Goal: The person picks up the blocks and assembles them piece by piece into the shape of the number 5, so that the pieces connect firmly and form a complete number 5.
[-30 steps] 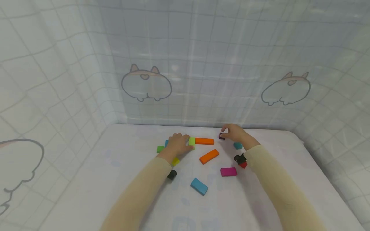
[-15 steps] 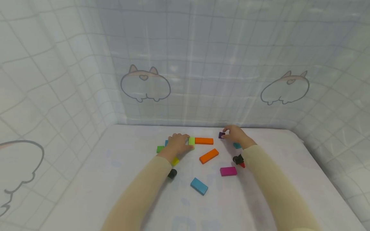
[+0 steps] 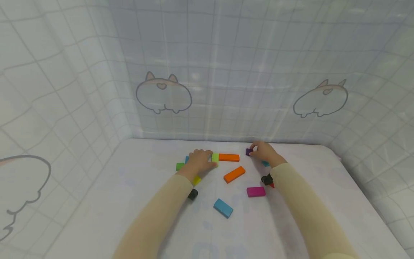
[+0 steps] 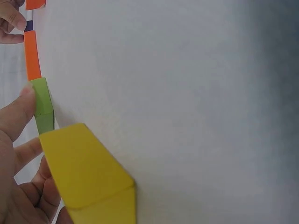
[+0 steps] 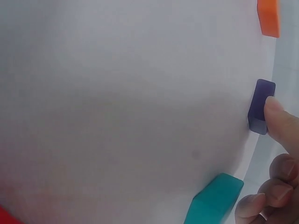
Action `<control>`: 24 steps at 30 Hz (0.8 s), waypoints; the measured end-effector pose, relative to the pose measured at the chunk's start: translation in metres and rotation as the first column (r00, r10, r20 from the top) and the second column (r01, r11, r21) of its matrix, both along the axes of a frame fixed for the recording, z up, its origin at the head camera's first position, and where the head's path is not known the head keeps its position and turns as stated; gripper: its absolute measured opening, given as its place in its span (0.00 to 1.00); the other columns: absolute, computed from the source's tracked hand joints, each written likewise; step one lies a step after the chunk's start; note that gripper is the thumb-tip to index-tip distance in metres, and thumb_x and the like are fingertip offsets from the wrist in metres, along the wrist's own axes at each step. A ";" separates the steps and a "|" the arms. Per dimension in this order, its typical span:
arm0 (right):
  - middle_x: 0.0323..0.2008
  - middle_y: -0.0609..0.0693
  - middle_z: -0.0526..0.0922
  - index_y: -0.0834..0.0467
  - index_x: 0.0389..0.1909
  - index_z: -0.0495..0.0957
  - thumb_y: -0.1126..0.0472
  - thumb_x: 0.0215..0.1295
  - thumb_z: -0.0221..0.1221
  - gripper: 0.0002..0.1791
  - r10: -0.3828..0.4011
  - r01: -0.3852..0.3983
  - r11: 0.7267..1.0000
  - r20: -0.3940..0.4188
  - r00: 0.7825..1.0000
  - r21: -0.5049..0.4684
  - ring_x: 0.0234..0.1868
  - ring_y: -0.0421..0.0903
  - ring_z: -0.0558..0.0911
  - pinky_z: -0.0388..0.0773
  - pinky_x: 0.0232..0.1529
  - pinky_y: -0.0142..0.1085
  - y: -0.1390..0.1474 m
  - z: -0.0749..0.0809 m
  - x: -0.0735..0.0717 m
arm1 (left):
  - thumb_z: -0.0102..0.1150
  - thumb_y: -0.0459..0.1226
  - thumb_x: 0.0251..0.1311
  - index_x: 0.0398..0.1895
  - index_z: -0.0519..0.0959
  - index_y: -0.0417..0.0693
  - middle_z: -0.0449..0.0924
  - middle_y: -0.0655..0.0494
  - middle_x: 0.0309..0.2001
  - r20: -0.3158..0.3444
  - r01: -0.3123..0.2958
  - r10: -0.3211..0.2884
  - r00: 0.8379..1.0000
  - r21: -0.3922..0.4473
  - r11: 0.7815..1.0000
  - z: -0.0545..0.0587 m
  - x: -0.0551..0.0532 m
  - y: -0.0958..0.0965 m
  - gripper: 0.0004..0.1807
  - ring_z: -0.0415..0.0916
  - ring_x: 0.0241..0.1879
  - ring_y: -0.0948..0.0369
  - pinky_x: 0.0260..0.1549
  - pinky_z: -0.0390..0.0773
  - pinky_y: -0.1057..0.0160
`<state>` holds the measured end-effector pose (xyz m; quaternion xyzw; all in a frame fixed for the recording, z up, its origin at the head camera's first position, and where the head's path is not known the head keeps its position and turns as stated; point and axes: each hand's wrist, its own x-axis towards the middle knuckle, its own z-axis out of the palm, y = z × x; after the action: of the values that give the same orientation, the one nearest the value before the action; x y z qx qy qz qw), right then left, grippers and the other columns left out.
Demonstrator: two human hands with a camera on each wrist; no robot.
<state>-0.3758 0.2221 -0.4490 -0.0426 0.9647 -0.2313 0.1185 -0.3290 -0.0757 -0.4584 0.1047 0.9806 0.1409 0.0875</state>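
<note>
My left hand (image 3: 200,162) pinches a light green block (image 3: 215,160) between thumb and forefinger. That block stands end to end with an orange block (image 3: 229,157). In the left wrist view the thumb lies on the side of the green block (image 4: 43,100), and a yellow block (image 4: 86,163) looms large beside the curled fingers. My right hand (image 3: 264,151) grips a small dark purple block (image 3: 249,151) near the back edge, to the right of the orange one. The right wrist view shows the thumb against the purple block (image 5: 260,105), with a teal block (image 5: 215,200) below.
A second orange block (image 3: 234,174), a blue block (image 3: 223,208) and a magenta block (image 3: 256,192) lie in the middle of the white surface. Black pieces (image 3: 193,194) sit by both forearms. A green block (image 3: 180,166) lies left. A patterned curtain (image 3: 239,90) rises behind.
The purple block has turned slightly in my right hand, showing more of its purple face. My right wrist has shifted a little left, covering more of the teal block. My left hand stays put.
</note>
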 end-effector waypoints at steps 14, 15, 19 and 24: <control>0.38 0.55 0.79 0.58 0.50 0.82 0.54 0.65 0.67 0.17 0.063 -0.063 0.998 -0.016 0.998 -0.002 0.38 0.52 0.75 0.75 0.42 0.43 0.002 0.002 0.013 | 0.62 0.60 0.61 0.70 0.71 0.55 0.75 0.47 0.63 0.020 -0.004 0.004 1.000 0.001 1.000 0.001 -0.001 0.001 0.37 0.68 0.58 0.46 0.62 0.64 0.42; 0.37 0.55 0.79 0.58 0.49 0.82 0.54 0.65 0.67 0.16 0.075 -0.075 0.997 -0.020 0.997 -0.002 0.37 0.52 0.74 0.74 0.41 0.43 0.001 0.003 0.014 | 0.62 0.60 0.61 0.70 0.71 0.55 0.75 0.47 0.63 0.021 -0.008 0.008 1.000 0.006 1.000 0.001 -0.001 0.001 0.37 0.67 0.59 0.46 0.62 0.64 0.42; 0.36 0.53 0.79 0.57 0.48 0.83 0.55 0.64 0.68 0.15 0.120 -0.121 0.993 -0.023 0.992 -0.014 0.36 0.51 0.74 0.74 0.39 0.41 -0.002 0.005 0.015 | 0.63 0.59 0.61 0.70 0.72 0.55 0.75 0.47 0.63 0.020 -0.014 0.014 1.000 0.019 1.000 0.001 -0.001 0.001 0.36 0.67 0.58 0.46 0.62 0.64 0.43; 0.38 0.53 0.79 0.55 0.48 0.83 0.55 0.64 0.68 0.14 0.132 -0.132 0.991 -0.006 0.991 -0.026 0.36 0.50 0.74 0.73 0.38 0.40 -0.006 0.003 0.015 | 0.63 0.59 0.61 0.70 0.72 0.56 0.75 0.47 0.63 0.019 -0.017 0.016 1.000 0.031 0.999 0.000 -0.002 0.000 0.36 0.67 0.58 0.46 0.62 0.64 0.43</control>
<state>-0.3612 0.2166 -0.4456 -0.1083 0.9569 -0.2355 0.1308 -0.3308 -0.0759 -0.4581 0.0966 0.9782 0.1580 0.0937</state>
